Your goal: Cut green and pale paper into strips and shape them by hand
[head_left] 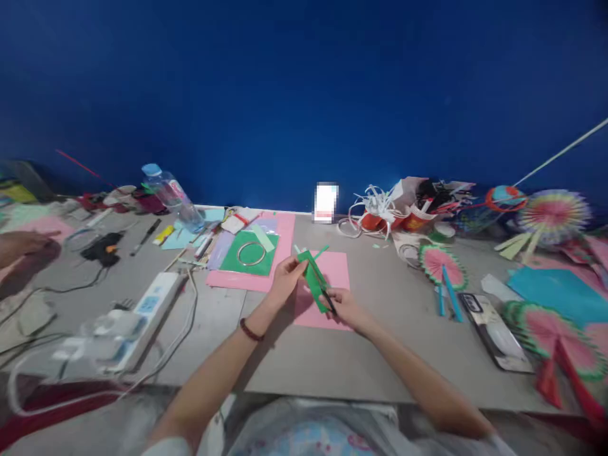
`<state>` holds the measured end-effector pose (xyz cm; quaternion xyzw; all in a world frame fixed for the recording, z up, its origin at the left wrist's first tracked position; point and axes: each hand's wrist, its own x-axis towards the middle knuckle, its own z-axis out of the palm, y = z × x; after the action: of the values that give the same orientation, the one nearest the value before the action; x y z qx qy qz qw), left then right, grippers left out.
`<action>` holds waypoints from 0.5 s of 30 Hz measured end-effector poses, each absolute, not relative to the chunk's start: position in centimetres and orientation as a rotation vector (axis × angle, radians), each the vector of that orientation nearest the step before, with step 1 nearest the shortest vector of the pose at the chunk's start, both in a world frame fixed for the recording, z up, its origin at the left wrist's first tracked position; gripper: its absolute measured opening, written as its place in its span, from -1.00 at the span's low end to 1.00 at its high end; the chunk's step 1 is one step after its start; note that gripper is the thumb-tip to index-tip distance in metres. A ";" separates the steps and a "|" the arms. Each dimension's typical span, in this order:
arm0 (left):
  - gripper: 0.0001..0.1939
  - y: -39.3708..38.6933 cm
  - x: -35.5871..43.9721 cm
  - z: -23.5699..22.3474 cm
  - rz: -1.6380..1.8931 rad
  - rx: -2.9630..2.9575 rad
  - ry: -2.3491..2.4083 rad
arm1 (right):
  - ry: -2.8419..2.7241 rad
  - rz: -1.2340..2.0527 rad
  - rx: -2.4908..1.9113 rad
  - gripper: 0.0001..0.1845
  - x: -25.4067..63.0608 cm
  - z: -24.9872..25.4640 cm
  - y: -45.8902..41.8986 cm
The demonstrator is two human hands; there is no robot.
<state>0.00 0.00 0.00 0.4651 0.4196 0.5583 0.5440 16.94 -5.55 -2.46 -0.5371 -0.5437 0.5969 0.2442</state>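
My left hand grips the upper end of a folded green paper piece, its fingers pinched on the edge. Dark-handled scissors are in my right hand, their blades lying along the green paper; I cannot tell exactly how far the blades are apart. Under both hands lies a pink paper sheet flat on the table. A thin green strip lies at its far edge.
Left: a ring on green paper, a tilted plastic bottle, a power strip with cords. Right: paper fans, a packaged item, cups of supplies. A lit phone leans at the wall. Another person's hand shows far left.
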 end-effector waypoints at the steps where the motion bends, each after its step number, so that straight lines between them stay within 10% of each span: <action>1: -0.64 0.0 0.0 0.0 1.295 1.107 0.997 | -1.463 1.627 -1.456 -0.50 16.9 -2.3 -5.5; 15: -0.67 -0.5 0.3 -0.2 1.184 1.201 0.990 | -1.340 1.616 -1.289 -0.47 16.8 -1.9 -5.3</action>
<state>0.26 -0.53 -0.15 0.5095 0.4196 0.5019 0.5590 16.77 -5.28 -1.88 -0.4936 -0.5131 0.6185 0.3326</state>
